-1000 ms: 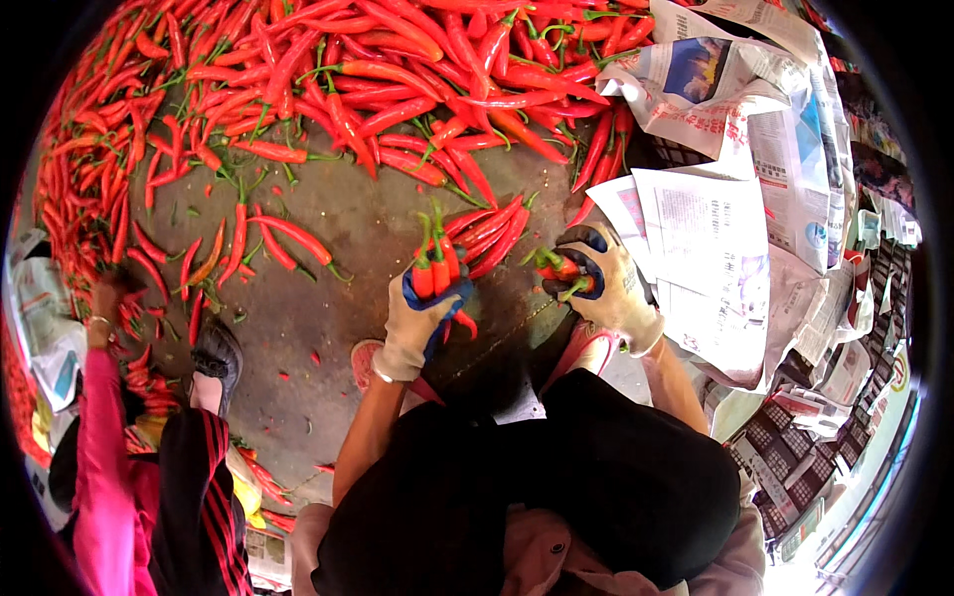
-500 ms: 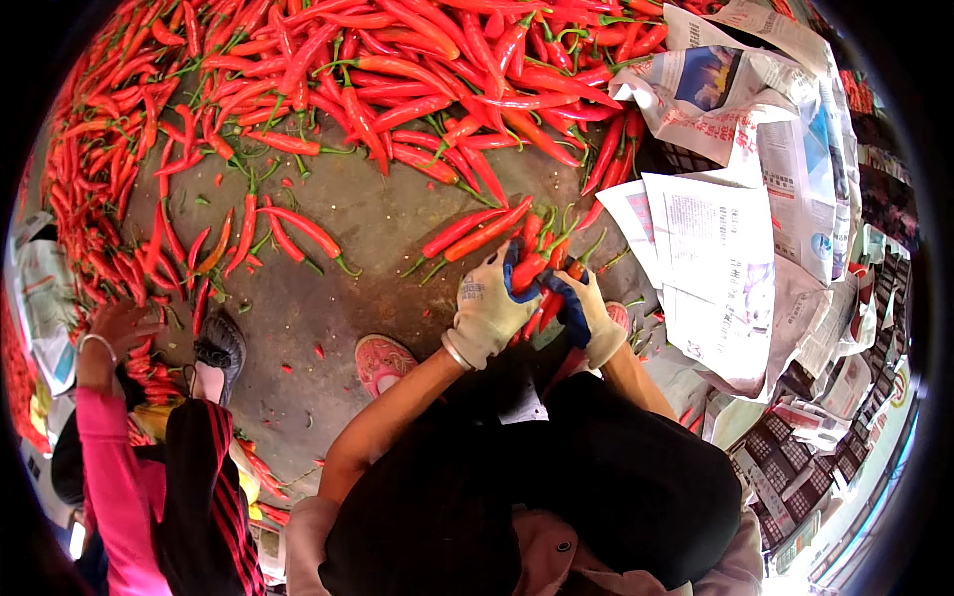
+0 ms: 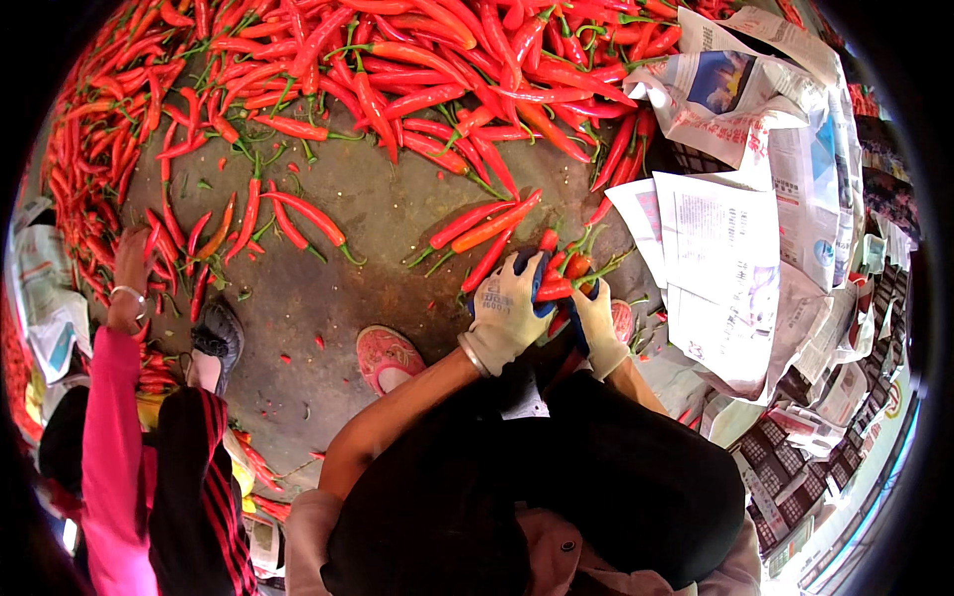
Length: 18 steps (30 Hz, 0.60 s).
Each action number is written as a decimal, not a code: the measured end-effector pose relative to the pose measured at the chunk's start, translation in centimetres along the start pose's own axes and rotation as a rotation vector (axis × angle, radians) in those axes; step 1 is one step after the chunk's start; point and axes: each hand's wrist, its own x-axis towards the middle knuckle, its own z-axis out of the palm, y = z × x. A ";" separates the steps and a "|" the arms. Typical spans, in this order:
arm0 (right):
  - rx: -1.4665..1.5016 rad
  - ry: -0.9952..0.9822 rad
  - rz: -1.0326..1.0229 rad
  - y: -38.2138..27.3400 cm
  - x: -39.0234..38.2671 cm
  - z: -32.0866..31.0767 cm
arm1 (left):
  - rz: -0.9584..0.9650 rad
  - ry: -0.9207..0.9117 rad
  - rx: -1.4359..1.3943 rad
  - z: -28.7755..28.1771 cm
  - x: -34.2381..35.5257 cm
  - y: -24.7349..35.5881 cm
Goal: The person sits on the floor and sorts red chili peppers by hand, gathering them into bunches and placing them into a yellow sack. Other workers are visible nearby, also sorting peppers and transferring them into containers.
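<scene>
Both my hands wear white work gloves with blue palms and come together between my knees. A bunch of red chili peppers (image 3: 557, 288) is gathered there, green stems pointing up and to the right. My left hand (image 3: 509, 306) wraps round the bunch from the left, thumb side against the peppers. On the right side my right hand (image 3: 598, 328) closes on the same bunch; its fingertips are partly hidden. Just left of the bunch, a few loose chili peppers (image 3: 494, 226) lie on the ground by my left glove.
A large heap of red chilies (image 3: 417, 79) spreads across the far side and left. Newspaper sheets (image 3: 720, 268) cover a dark plastic crate (image 3: 795, 467) at my right. At the left, another person's hand (image 3: 131, 266) reaches into chilies, their dark shoe (image 3: 219, 338) nearby. My pink shoe (image 3: 386, 353) rests on the ground.
The left glove has turned further over the bunch, and another pepper now shows beside it on the ground. The other person's hand has moved up into the chilies. The view has shifted slightly.
</scene>
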 end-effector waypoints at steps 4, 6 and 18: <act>0.066 -0.209 -0.012 -0.8 -0.5 -0.6 | -0.168 -0.048 -0.259 -0.6 0.2 -0.1; 0.119 -0.322 -0.023 -0.5 -0.9 -1.0 | -0.232 -0.157 -0.392 -0.2 -0.7 -1.6; -0.927 -0.621 -0.378 -8.1 1.4 5.7 | -0.556 0.034 -1.019 -1.4 -6.1 -4.2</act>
